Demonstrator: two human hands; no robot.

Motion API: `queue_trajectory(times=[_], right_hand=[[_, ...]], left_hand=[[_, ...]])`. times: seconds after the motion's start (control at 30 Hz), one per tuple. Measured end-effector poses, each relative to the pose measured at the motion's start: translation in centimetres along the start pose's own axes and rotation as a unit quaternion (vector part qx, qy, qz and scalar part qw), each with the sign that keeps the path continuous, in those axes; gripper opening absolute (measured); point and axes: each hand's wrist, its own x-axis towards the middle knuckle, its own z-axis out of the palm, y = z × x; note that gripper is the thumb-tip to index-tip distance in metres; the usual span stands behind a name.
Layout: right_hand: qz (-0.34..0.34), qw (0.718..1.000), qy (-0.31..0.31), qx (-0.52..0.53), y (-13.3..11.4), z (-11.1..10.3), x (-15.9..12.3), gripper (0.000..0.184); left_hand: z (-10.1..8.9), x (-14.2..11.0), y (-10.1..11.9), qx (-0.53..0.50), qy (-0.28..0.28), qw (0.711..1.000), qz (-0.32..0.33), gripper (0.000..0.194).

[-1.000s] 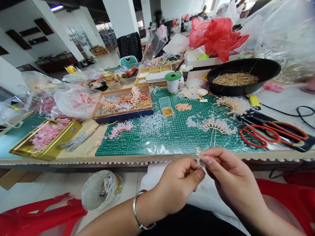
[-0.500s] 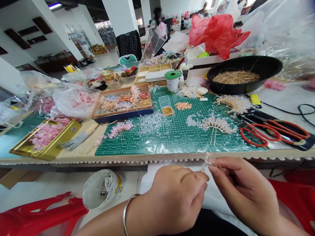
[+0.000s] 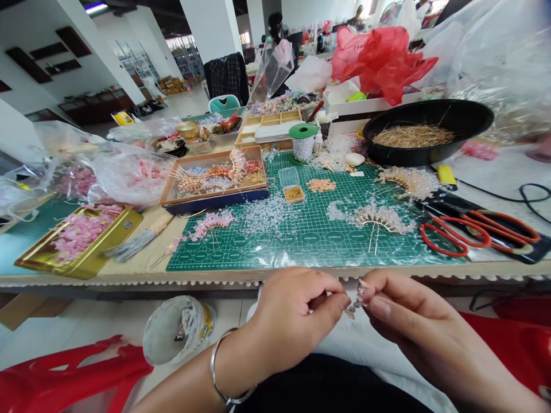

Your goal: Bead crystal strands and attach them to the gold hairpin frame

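Here we are, left hand and right hand pinching a tiny sprig of clear glass beads between them, just off the edge of the pale wooden counter!

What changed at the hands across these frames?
The clear-beaded sprig has shifted down and slightly right, now sitting below the table edge, pinched between the left hand and right hand. The green cutting mat and red-handled scissors stayed put.

Cutting mat on workbench; scissors to right; tray behind left; basin behind right.
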Motion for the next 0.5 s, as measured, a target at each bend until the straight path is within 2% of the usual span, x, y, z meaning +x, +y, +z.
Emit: queue_trajectory(times=[0.07, 0.13, 0.2, 0.27, 0.3, 0.4, 0.5], right_hand=[[-0.018, 1.000, 0.006, -0.015, 0.2, 0.1, -0.1, 0.015], [-0.032, 0.999, -0.003, -0.022, 0.5, 0.1, -0.3, 0.013], [-0.035, 0.999, -0.010, -0.028, 0.7, -0.1, -0.5, 0.014], [-0.022, 0.999, -0.013, -0.021, 0.8, -0.2, -0.5, 0.021], [-0.010, 1.000, -0.018, -0.012, 0.8, -0.3, -0.4, 0.026], [0.032, 0.998, -0.059, 0.018, 0.6, -0.3, -0.1, 0.040], [0.069, 0.994, -0.088, 0.021, 0.1, 0.0, 0.2, 0.039]], left_hand=[[-0.1, 0.2, 0.0, -0.052, -0.017, 0.998, -0.019, 0.016], [0.0, 0.2, 0.0, -0.162, -0.043, 0.984, -0.067, 0.011], [0.2, 0.2, -0.1, -0.300, -0.070, 0.943, -0.127, 0.009], [0.3, 0.3, -0.2, -0.374, -0.079, 0.912, -0.147, 0.012], [0.3, 0.3, -0.2, -0.371, -0.078, 0.915, -0.139, 0.012], [-0.2, 0.6, 0.0, -0.275, -0.070, 0.955, -0.084, 0.004], [-0.7, 0.8, 0.2, -0.238, -0.087, 0.963, -0.089, 0.002]])
